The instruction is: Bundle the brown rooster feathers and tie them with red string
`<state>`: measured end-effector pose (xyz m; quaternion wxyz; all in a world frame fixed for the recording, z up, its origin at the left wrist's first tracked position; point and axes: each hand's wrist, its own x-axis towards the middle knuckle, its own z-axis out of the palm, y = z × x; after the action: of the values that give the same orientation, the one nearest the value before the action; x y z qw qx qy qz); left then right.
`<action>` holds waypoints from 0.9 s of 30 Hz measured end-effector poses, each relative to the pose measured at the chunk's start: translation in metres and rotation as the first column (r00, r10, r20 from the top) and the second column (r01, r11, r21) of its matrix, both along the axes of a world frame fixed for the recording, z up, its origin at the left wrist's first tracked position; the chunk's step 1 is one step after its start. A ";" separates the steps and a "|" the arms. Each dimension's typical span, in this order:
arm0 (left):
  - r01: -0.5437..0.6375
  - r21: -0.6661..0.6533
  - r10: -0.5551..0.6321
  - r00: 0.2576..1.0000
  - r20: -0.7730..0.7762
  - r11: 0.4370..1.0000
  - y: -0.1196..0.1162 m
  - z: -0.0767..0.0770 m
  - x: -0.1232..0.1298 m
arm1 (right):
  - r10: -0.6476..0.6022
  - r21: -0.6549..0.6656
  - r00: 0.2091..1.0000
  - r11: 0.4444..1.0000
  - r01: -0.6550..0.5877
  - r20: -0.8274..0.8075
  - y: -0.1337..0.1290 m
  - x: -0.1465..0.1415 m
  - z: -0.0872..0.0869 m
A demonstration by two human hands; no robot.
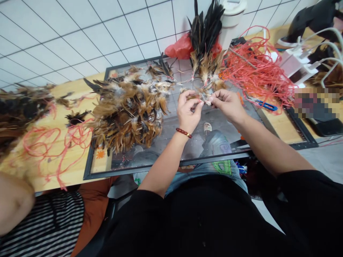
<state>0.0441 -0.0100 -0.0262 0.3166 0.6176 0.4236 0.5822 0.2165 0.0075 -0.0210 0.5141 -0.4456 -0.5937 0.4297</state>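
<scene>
Over the framed glass panel my two hands meet at a small feather bunch, its quill ends pinched between them. My left hand, with a red bead bracelet at the wrist, has thumb and forefinger pressed together at the bunch. From the other side, my right hand grips it with thumb and fingertips. Exactly what lies between the fingertips is small and partly hidden. Just beyond are brown feather bundles with bound ends. A large heap of brown feathers spreads left of my hands.
Tangled red string lies at right, near a blue utility knife and white chargers. Black feathers rest on a red plastic bag by the tiled wall. Loose red cord and a co-worker's arm are at left.
</scene>
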 end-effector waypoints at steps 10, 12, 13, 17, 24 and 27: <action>0.292 -0.509 -0.001 0.868 0.496 0.810 -0.002 0.016 0.008 | -0.140 0.213 0.951 0.974 0.081 0.277 -0.006 -0.008 -0.004; 0.344 -0.536 0.008 0.836 0.549 0.771 0.000 0.019 0.006 | -0.139 0.232 0.948 0.970 0.072 0.286 -0.008 -0.010 -0.002; 0.352 -0.543 0.009 0.834 0.552 0.763 0.000 0.021 0.006 | -0.132 0.236 0.951 0.970 0.065 0.280 -0.010 -0.012 -0.001; 0.298 -0.577 0.026 0.874 0.485 0.760 -0.001 0.024 0.005 | -0.109 0.246 0.957 0.968 0.041 0.270 -0.015 -0.014 0.004; 0.256 -0.546 0.004 0.903 0.429 0.797 0.002 0.018 0.002 | -0.172 0.299 0.939 0.951 0.079 0.299 -0.012 -0.010 0.002; 0.220 -0.543 0.036 0.906 0.421 0.810 0.003 0.017 0.004 | -0.211 0.320 0.926 0.941 0.107 0.314 -0.009 -0.010 -0.002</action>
<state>0.0483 -0.0074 -0.0095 0.5995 0.3751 0.4727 0.5258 0.2065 -0.0019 -0.0234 0.4971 -0.4786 -0.6933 0.2077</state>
